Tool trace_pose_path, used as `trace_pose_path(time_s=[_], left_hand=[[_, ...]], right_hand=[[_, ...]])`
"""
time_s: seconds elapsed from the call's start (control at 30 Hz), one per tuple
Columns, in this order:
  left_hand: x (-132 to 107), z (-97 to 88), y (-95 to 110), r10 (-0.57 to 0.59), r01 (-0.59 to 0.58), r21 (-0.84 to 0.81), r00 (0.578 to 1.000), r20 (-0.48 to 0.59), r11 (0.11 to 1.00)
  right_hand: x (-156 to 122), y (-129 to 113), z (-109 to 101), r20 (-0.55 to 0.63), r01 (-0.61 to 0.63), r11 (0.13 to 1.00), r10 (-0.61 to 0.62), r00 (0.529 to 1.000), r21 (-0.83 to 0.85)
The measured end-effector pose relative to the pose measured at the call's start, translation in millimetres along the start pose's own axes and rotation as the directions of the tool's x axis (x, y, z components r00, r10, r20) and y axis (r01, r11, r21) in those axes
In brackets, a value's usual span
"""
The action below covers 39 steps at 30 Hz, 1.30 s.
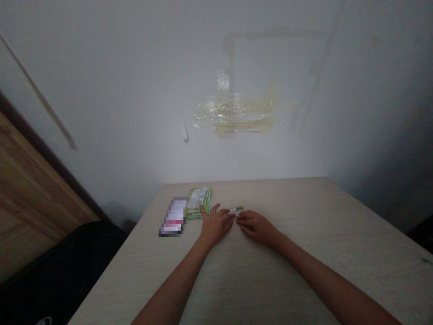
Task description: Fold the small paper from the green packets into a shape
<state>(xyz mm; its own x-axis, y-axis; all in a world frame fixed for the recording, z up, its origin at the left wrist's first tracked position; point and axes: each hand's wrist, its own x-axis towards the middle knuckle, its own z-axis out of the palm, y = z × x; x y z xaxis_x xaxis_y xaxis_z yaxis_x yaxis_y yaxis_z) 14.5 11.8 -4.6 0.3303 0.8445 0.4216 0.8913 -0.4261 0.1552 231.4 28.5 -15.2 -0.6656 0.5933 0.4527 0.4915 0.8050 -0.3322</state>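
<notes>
Both my hands rest on a pale wooden table (304,234), fingertips meeting over a small green-and-white packet (236,211). My left hand (214,224) pinches its left end with some fingers spread. My right hand (255,225) pinches the right end, fingers curled. Just left of my left hand lies a stack of green-and-white packets (199,202), with my left index finger reaching its edge.
A blurred-out flat item (173,217) lies left of the stack near the table's left edge. A grey wall (135,90) with old tape remains (237,113) stands right behind the table. A dark bag or chair (61,266) sits at lower left beside a wooden panel (27,194).
</notes>
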Motion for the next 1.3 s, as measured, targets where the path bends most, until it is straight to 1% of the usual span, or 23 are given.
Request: trace_pose_path(time_s=[0.5, 0.77, 1.07, 1.3], left_hand=[[-0.3, 2.4, -0.6, 0.009, -0.009, -0.015, 1.000, -0.002, 1.000], [0.1, 1.5, -0.5, -0.011, 0.011, 0.002, 0.999, 0.042, 1.000], [0.3, -0.8, 0.2, -0.007, 0.007, 0.002, 1.000, 0.028, 1.000], [0.4, 2.5, -1.2, -0.008, 0.009, -0.025, 1.000, 0.024, 1.000]], right_hand=[[-0.6, -1.0, -2.7, -0.002, 0.012, 1.000, -0.012, 1.000, -0.010], [-1.0, -2.7, -4.8, 0.012, 0.016, 1.000, -0.015, 1.000, -0.018], [-2.3, 0.0, -2.2, 0.008, 0.013, 1.000, -0.013, 1.000, -0.017], [-2.7, 0.3, -2.0, -0.007, 0.016, 1.000, -0.016, 1.000, -0.011]])
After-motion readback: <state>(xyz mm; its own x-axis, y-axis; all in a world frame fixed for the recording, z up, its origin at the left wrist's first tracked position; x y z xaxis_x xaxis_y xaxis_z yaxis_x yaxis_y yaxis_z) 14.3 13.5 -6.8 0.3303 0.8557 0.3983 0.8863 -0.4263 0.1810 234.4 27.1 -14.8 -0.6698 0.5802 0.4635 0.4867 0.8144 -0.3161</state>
